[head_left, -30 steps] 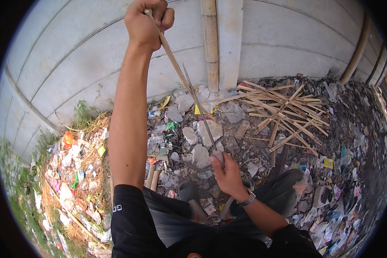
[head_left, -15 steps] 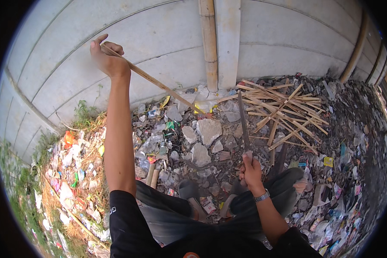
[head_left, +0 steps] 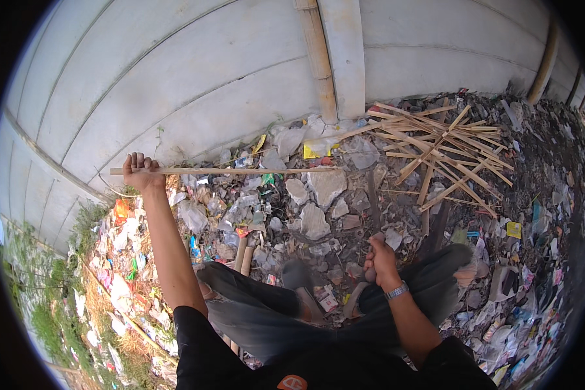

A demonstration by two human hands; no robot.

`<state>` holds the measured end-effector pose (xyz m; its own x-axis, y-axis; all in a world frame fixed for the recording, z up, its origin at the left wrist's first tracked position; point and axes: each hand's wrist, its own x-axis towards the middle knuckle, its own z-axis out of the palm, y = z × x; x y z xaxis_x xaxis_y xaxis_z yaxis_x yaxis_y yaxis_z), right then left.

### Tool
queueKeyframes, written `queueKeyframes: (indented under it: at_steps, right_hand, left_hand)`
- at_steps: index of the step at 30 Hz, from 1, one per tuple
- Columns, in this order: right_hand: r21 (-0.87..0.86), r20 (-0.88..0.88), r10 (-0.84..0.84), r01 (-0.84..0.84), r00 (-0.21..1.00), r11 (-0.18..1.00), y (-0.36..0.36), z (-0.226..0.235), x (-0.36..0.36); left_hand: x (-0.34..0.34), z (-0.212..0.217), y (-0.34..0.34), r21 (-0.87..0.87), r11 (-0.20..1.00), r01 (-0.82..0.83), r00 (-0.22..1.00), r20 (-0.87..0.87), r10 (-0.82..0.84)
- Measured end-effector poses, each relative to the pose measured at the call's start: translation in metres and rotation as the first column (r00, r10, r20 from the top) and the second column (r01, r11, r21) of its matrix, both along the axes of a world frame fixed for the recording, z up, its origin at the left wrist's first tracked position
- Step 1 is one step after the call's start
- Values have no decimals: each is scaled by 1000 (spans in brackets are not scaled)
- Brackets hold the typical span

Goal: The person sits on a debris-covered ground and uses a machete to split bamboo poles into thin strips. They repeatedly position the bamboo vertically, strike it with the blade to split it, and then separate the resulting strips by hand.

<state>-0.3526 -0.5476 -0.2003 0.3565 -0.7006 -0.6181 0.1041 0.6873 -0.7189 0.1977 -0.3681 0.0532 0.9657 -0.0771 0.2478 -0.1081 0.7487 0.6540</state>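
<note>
Littered ground (head_left: 545, 227), pale strip (head_left: 240, 171) within curled fingers (head_left: 138, 160) of the left hand (head_left: 151, 180)

**No readable wording**

An orange-and-pale emblem (head_left: 292, 383) sits on the front of the black shirt (head_left: 351, 372). On the ground (head_left: 559, 185), a red-and-white packet (head_left: 326, 299) lies between the feet (head_left: 353, 303), a yellow wrapper (head_left: 313, 151) near the edge along the wall (head_left: 240, 91); any print is too small to read.
</note>
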Motion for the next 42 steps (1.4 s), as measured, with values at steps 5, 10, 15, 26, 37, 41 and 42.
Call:
queueKeyframes:
  at_steps: [5,10,15,26,37,41,42]
  right_hand:
    - [48,6,32,-32,999,998,8,19,4]
    - [47,15,51,-51,999,998,4,8,-1]
    - [57,35,50,-52,998,997,5,7,4]
    - [114,10,9,-10,1000,993,2,-17,11]
    - [-168,-155,37,-63,987,984,5,-26,12]
    - [-262,-208,34,-89,978,961,9,-21,15]
    - [-282,-206,33,-92,978,955,10,-20,16]
  left_hand:
    - [-7,-23,31,-154,973,173,976,160,-148]
    - [-30,-43,27,-277,946,170,981,139,-136]
    - [-22,-66,52,-335,898,284,950,224,-217]
    - [-26,-51,102,-413,858,305,931,320,-177]
    - [-58,-30,136,-457,884,97,960,279,39]
    - [-71,-21,141,-467,880,80,949,306,77]
    - [-76,-17,140,-457,885,87,943,324,75]
